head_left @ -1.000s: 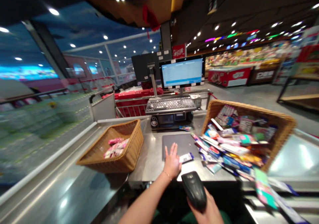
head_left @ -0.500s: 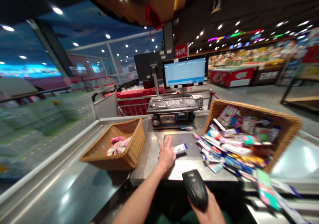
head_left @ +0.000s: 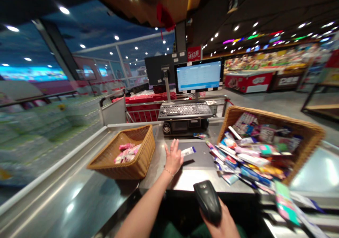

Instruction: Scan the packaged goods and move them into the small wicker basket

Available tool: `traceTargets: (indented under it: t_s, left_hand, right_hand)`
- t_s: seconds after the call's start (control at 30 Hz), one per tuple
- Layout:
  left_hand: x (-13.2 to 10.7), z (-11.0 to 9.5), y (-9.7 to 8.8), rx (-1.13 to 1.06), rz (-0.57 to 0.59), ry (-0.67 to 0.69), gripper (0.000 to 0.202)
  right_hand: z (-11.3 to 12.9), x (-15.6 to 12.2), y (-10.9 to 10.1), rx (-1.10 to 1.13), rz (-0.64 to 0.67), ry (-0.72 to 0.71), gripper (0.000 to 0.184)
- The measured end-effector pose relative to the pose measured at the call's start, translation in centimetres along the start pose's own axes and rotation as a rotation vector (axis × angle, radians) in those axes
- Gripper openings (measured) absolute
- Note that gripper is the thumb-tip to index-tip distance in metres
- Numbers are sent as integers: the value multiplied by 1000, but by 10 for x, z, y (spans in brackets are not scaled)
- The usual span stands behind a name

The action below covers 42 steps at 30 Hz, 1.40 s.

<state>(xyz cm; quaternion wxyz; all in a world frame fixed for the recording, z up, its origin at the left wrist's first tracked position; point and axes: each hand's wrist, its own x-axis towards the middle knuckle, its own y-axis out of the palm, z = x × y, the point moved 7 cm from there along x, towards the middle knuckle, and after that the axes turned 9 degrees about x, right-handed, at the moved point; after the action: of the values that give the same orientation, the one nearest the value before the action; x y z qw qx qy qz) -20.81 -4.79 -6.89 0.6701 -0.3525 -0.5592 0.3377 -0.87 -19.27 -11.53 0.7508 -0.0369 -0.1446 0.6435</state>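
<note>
The right hand (head_left: 224,224) is clamped round a black handheld barcode scanner (head_left: 208,201) at the counter's near edge, same grip as before. The left hand (head_left: 173,158) is open, fingers spread, and it has moved forward. The white-and-blue packet (head_left: 188,151) has slid further up the dark scanning mat (head_left: 201,158) and now sits right by the thumb; touching or not, I can't tell. To the right, a spill of packets (head_left: 233,164) fans out from the big wicker basket (head_left: 265,116), far too many to count. To the left is a second, smaller wicker basket (head_left: 127,171) with a few pink packets (head_left: 124,155). Further on, one small packet (head_left: 200,135) lies below the keyboard (head_left: 185,110), and one lit monitor (head_left: 198,75) stands behind it.
</note>
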Motion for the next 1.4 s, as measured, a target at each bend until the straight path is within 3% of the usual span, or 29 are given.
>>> traceTargets:
  t_s: [0.6,0.93,1.4]
  left_hand:
    - [4,16,-7,34,-14,-8,13]
    - [3,20,-9,72,-162,10,8]
    - [6,26,-12,87,-157,15,7]
  right_hand:
    - [0,-1,5,-60,35,-51,48]
    - [-14,-4,13,-146,21,-156,46]
    - [-23,-9,21,-224,18,-281,44]
